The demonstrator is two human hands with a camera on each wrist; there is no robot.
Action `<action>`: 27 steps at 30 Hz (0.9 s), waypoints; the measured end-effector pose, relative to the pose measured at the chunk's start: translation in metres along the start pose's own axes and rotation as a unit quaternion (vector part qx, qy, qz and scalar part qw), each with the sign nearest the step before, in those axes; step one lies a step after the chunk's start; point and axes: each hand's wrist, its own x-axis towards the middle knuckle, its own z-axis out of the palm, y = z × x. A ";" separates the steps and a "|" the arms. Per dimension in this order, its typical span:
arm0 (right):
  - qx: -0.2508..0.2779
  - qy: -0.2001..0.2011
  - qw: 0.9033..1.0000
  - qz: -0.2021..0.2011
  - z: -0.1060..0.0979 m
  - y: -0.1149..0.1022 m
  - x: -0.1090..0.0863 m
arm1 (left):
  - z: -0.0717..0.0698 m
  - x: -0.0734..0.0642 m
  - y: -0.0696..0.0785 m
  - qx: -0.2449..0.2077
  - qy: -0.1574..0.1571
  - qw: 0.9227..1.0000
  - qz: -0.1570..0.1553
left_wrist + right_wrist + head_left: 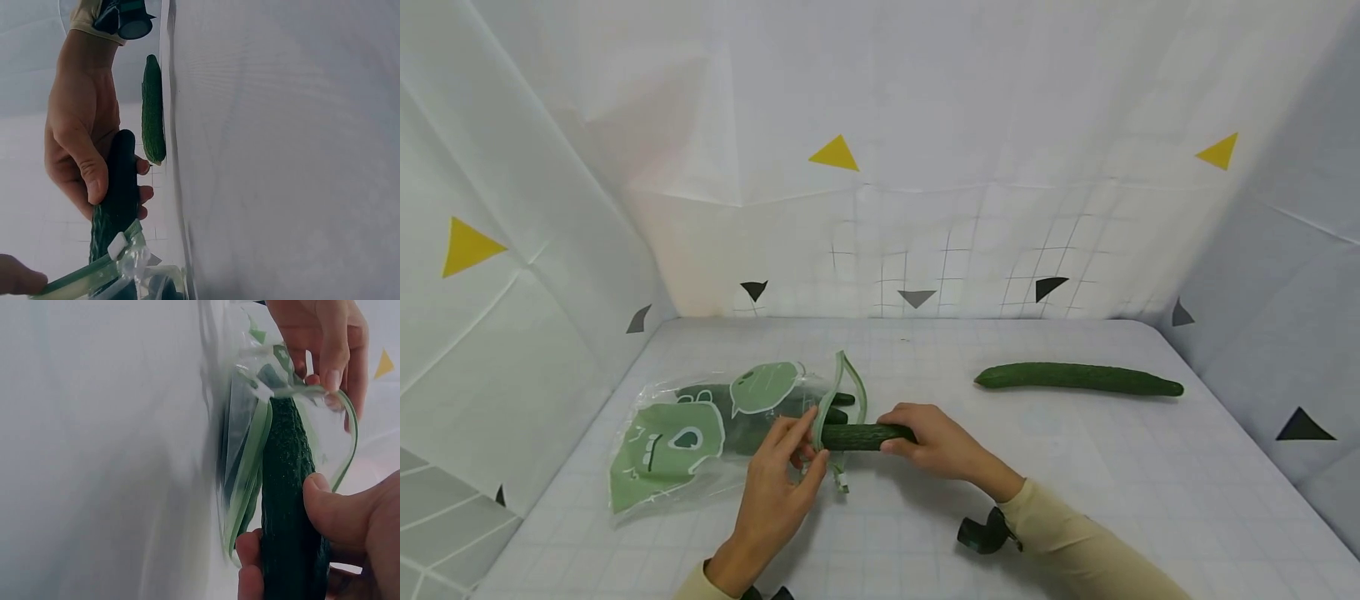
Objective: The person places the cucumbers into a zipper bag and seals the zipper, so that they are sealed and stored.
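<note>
A clear zip bag [741,433] with green printing lies on its side at the left of the table, its green-edged mouth facing right. Several cucumbers show inside it. My left hand [778,483] pinches the rim of the mouth between thumb and fingers. My right hand [936,442] grips one end of a cucumber [859,437], whose other end is inside the bag's mouth. In the right wrist view, the thumb and fingers wrap around this cucumber [287,487]. A white slider [117,245] sits on the zip in the left wrist view.
Another cucumber [1078,378] lies at the back right of the white table [1075,467]. White sheets with yellow and dark triangles hang behind and on both sides. A dark wrist camera [985,533] is strapped near the right sleeve.
</note>
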 end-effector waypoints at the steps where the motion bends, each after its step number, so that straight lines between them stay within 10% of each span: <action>1: -0.002 -0.001 1.000 0.000 0.002 -0.001 0.002 | 0.000 0.000 0.000 -0.001 0.000 1.000 0.000; 27: -0.134 -0.058 0.989 0.029 -0.008 0.000 -0.013 | 0.001 -0.002 -0.002 0.002 -0.007 1.000 -0.010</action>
